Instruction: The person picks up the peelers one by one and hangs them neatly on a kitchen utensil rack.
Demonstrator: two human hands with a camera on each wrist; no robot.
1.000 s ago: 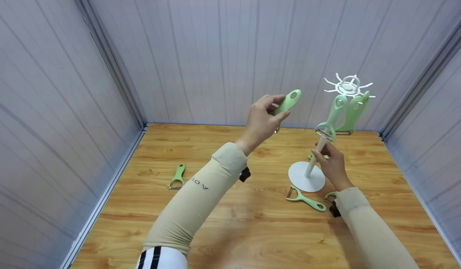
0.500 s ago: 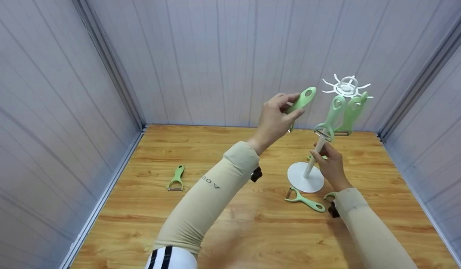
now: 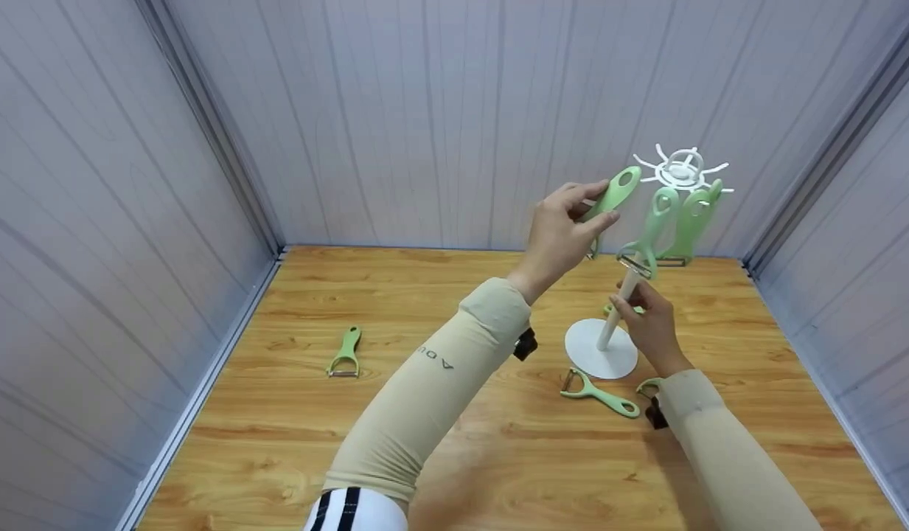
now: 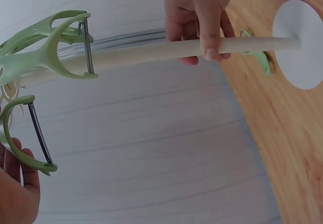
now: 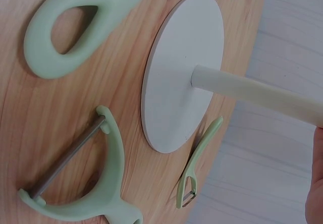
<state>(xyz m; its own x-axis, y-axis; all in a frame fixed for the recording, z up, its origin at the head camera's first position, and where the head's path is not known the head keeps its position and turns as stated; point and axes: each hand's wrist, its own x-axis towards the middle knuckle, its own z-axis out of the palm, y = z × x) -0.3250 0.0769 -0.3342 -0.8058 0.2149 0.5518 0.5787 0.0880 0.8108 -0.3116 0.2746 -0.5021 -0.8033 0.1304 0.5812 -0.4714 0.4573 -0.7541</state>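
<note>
My left hand [image 3: 565,228] pinches a green peeler [image 3: 620,190] by its handle, with the holed end pointing up beside the white hook rack [image 3: 681,173]. In the left wrist view that peeler's blade end [image 4: 38,133] hangs below the rack's post. Two more peelers, one in front [image 3: 657,221] and one behind it [image 3: 697,221], hang from the rack's hooks. My right hand [image 3: 655,324] grips the rack's post [image 3: 616,317] between thumb and fingers, below the hanging peelers. The post leans to the right in the head view, above its round white base [image 3: 601,361].
On the wooden table [image 3: 498,413] a peeler [image 3: 601,394] lies before the base, and another [image 3: 649,387] is partly hidden by the right wrist. One [image 5: 199,158] lies behind the base. A further peeler [image 3: 346,354] lies at the left. Pale panel walls [image 3: 395,125] enclose the table.
My left hand has moved right with its peeler, closer to the rack's hooks. The right hand keeps its grip on the post, almost still.
</note>
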